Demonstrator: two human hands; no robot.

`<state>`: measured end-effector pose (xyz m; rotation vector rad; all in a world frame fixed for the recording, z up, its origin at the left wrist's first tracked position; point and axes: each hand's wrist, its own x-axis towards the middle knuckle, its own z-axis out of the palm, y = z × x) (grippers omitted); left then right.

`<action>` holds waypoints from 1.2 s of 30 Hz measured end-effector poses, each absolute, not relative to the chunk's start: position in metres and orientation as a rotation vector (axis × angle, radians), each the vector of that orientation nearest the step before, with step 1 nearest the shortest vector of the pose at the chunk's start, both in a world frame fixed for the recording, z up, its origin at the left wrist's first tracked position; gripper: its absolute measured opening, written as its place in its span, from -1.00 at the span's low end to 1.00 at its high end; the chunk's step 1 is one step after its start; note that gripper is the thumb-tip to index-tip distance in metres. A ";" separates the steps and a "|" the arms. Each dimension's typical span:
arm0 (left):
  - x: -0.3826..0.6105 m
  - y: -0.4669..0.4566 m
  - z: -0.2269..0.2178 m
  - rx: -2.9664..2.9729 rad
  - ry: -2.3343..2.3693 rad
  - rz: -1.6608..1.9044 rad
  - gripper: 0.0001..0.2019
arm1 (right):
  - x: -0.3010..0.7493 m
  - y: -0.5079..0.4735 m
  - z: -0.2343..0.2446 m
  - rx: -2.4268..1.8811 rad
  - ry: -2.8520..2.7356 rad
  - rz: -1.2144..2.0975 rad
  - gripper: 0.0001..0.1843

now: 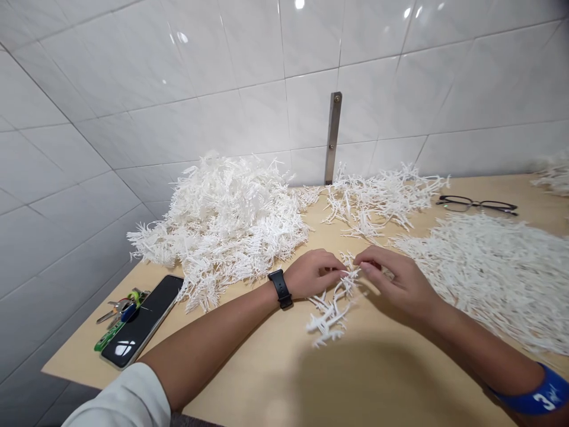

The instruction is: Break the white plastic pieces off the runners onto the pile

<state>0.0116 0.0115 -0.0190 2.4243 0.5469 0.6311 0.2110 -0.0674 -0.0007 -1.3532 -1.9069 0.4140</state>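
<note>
A white plastic branch-like sprue (332, 305) with many thin prongs lies on the wooden table (364, 379) in front of me. My left hand (313, 274), with a black watch at the wrist, pinches its upper end. My right hand (395, 281) meets it from the right, fingers closed on the same end of the piece. The sprue's lower part trails toward me on the tabletop.
A tall heap of white sprues (222, 219) fills the left back. A smaller spread (377, 198) lies by the wall, and a flat pile of loose white sticks (493, 273) at right. Glasses (478, 205), a phone (142, 320) and keys (120, 311) lie around. A metal bracket (332, 136) stands on the tiled wall.
</note>
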 end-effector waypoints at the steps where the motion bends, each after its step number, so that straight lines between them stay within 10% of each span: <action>1: 0.011 0.011 -0.018 2.442 0.602 0.656 -0.73 | 0.210 -0.068 -0.001 -1.363 -1.946 0.437 -0.72; 36: 0.015 0.005 -0.021 2.783 0.648 0.536 -0.68 | 0.204 -0.062 -0.013 -1.490 -1.975 0.732 -0.66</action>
